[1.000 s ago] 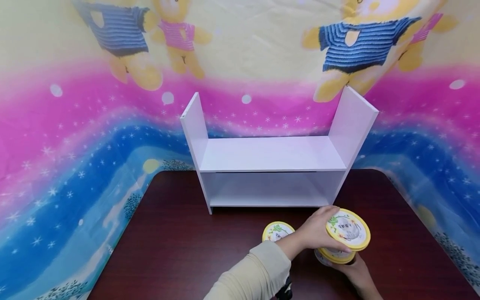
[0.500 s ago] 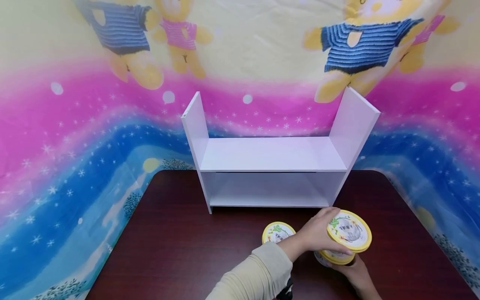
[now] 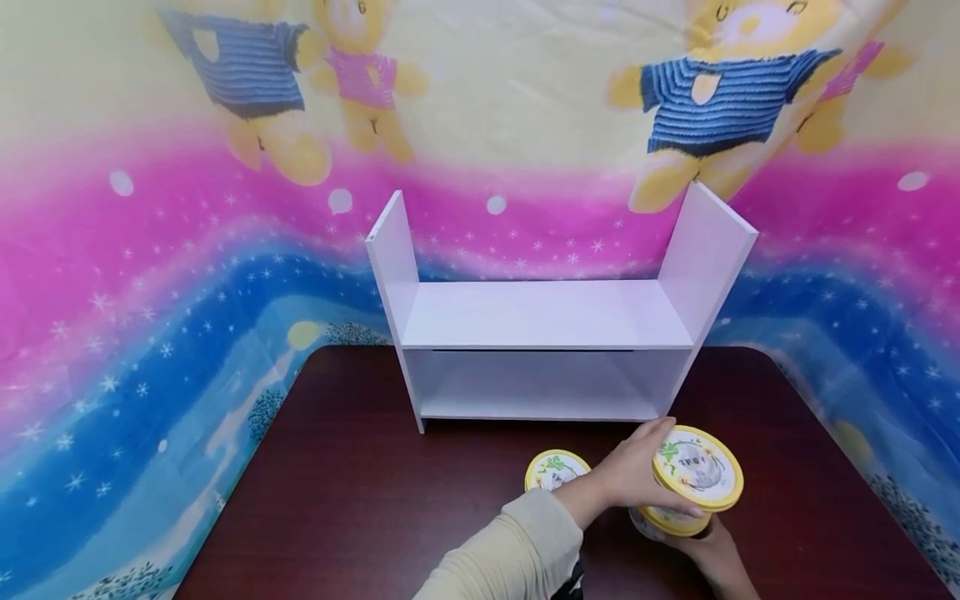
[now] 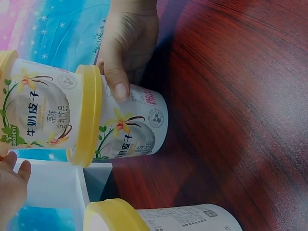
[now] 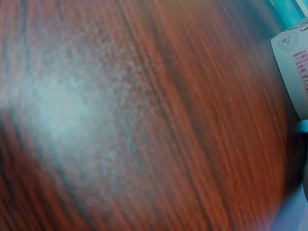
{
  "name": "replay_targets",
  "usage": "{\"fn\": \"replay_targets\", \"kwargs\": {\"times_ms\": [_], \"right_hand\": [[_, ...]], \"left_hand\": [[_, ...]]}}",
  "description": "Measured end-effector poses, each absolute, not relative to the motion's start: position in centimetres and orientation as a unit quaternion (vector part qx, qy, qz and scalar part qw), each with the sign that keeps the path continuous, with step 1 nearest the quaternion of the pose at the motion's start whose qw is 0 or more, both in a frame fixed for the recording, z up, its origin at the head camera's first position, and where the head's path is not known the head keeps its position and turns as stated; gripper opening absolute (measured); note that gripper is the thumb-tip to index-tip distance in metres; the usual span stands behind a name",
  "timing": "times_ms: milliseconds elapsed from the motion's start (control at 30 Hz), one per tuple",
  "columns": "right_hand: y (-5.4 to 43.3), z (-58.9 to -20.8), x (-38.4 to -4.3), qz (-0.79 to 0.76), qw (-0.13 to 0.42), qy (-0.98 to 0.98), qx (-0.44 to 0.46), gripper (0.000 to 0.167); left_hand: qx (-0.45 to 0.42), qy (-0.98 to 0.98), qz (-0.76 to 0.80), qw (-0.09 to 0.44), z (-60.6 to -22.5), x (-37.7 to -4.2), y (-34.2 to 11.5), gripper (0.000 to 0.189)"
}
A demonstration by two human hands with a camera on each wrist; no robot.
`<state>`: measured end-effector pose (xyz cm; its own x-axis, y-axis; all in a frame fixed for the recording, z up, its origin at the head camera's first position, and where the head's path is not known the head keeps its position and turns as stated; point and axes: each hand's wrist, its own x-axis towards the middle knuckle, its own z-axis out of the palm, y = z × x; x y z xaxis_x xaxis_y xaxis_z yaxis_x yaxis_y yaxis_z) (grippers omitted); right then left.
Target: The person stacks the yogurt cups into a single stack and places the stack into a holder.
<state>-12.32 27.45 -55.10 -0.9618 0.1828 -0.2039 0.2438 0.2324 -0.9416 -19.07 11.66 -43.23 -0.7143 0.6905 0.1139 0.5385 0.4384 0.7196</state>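
Two white lidded paper cups with yellow rims and flower print stand stacked at the front right of the table. My left hand (image 3: 633,471) grips the upper cup (image 3: 699,468) from its left side, thumb in front. Below it, my right hand (image 3: 712,550) holds the lower cup (image 3: 675,522). In the left wrist view, the right thumb lies on the wall of the lower cup (image 4: 132,122), against the upper cup (image 4: 45,106). Whether the lower cup touches the table is unclear. A third such cup (image 3: 555,469) stands left of the stack, partly behind my left forearm.
A white two-level shelf (image 3: 547,315) stands at the back of the dark red-brown table (image 3: 360,517). Its side panels rise above the upper board. A cartoon-bear cloth (image 3: 480,108) hangs behind and around the table.
The head view has tilted very slightly, so everything sits a little lower in it. My hands and the stacked cups otherwise stay where they were.
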Motion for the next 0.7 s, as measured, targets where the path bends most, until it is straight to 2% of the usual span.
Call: {"fn": "replay_targets", "kwargs": {"times_ms": [333,533,700], "right_hand": [[27.5,-55.3,-12.1,-0.614,0.02,0.78,0.122,0.073],[27.5,-55.4,-12.2,-0.599,0.025,0.789,0.132,0.081],[27.4,-55.2,-12.4,-0.582,0.031,0.799,0.146,0.085]], "left_hand": [[0.358,0.833,0.412,0.094,-43.8,-19.2,10.3,0.101],[0.368,0.84,0.394,0.068,-43.8,-19.2,9.1,0.094],[0.366,0.836,0.402,0.073,-43.5,-18.9,7.8,0.089]]}}
